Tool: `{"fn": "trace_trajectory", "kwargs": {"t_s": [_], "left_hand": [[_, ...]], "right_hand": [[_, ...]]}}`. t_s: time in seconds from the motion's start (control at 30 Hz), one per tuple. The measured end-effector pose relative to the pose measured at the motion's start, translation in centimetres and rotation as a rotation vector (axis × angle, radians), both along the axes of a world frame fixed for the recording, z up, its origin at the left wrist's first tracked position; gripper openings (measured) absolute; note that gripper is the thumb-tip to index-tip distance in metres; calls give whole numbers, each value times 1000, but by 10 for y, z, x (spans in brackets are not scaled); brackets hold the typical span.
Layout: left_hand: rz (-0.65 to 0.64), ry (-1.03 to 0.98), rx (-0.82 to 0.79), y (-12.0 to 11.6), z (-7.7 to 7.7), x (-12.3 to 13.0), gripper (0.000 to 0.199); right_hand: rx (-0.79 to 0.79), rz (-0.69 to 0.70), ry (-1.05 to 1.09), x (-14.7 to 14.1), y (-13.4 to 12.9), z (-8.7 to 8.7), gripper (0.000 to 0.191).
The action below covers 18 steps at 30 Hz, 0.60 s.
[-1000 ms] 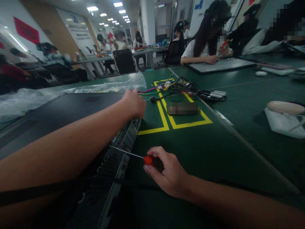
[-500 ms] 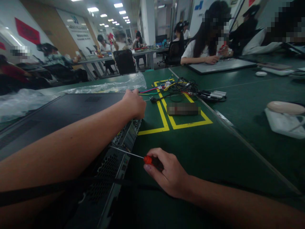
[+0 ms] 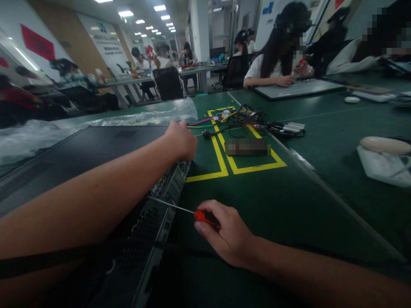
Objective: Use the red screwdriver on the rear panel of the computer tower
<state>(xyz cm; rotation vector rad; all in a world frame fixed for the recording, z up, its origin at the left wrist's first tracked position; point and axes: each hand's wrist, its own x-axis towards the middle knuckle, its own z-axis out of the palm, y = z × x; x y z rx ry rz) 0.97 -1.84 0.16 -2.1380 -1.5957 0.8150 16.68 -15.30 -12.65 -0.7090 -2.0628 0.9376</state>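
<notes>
A dark computer case point(image 3: 128, 137) lies flat on the green table, its perforated back panel facing right. My left hand point(image 3: 182, 140) rests at the far back corner of the case, its fingers bent over the edge; what they hold, if anything, is hidden. My right hand point(image 3: 229, 233) is wrapped round the red and black handle of a screwdriver point(image 3: 199, 215). The thin shaft points left to the back panel, near the seam below my left forearm; its tip is hard to make out there.
Tangled cables point(image 3: 248, 115) lie beyond the case, near yellow tape point(image 3: 260, 167) and a blurred dark block point(image 3: 248, 147). Plastic wrap point(image 3: 167, 112) runs along the far side. A white tray point(image 3: 382, 164) is at the right. Across the table a person point(image 3: 279, 51) works on a flat panel.
The screwdriver handle has turned slightly in my right hand, showing more red. My left hand has stayed in place.
</notes>
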Motion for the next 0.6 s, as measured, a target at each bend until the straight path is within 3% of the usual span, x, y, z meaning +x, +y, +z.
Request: {"fn": "trace_trajectory", "kwargs": {"t_s": [0.6], "left_hand": [[-1,-19,-5,0,1,-2,51]], "right_hand": [[28,5,-13,1,0,-1,17]]}}
